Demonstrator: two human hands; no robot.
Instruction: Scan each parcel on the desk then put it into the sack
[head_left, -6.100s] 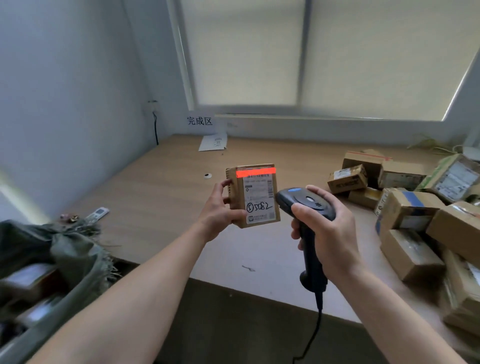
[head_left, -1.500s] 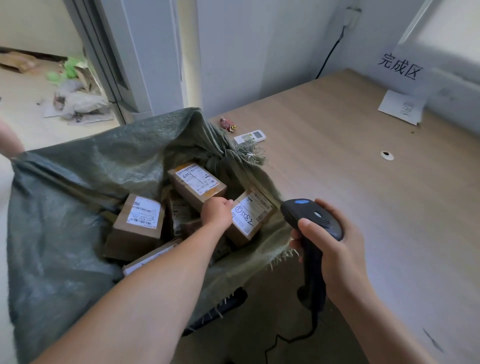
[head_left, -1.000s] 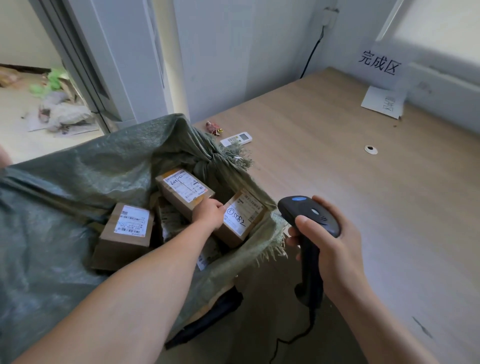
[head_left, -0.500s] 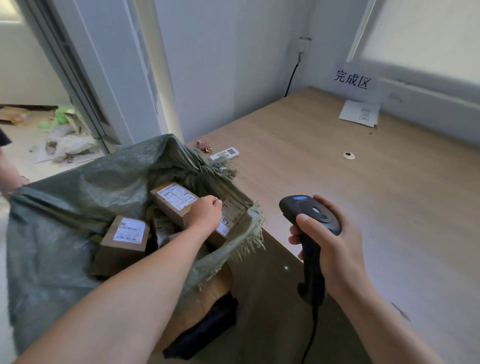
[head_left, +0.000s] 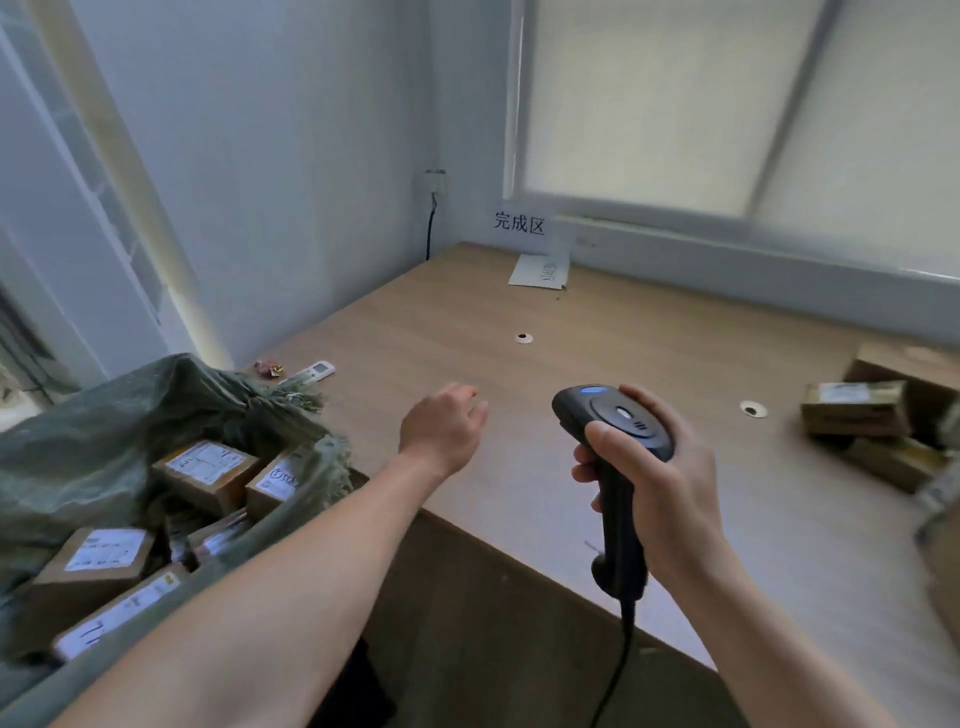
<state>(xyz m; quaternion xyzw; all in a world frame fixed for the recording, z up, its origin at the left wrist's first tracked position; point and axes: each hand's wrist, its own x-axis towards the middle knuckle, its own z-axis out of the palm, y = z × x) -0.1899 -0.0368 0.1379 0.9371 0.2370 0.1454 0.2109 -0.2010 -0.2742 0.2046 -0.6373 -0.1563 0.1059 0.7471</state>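
Head view of a parcel-scanning station. The left hand (head_left: 441, 426) is held over the near left part of the wooden desk (head_left: 649, 332), fingers relaxed and loosely extended, holding nothing; whether it touches the surface cannot be told. The right hand (head_left: 670, 488) grips the handle of a black barcode scanner (head_left: 615, 431), fingers curled round it and thumb on its head, with the scanner cable (head_left: 618, 660) hanging below. An open green woven sack (head_left: 104, 415) sits at the desk's left edge and contains several cardboard parcels: one with a handwritten label (head_left: 275, 480) just inside the frayed rim, a second labelled parcel (head_left: 208, 470) beside it, and a third (head_left: 98, 561) lower in the sack. Unscanned parcels (head_left: 852, 408), blurred, lie stacked on the far right of the desk, well apart from both hands. A white remote control (head_left: 311, 371) lies near the sack, a sheet of paper (head_left: 540, 270) lies by the wall below a printed sign (head_left: 519, 223), and two cable grommets (head_left: 523, 338) (head_left: 753, 409) are set in the desktop.
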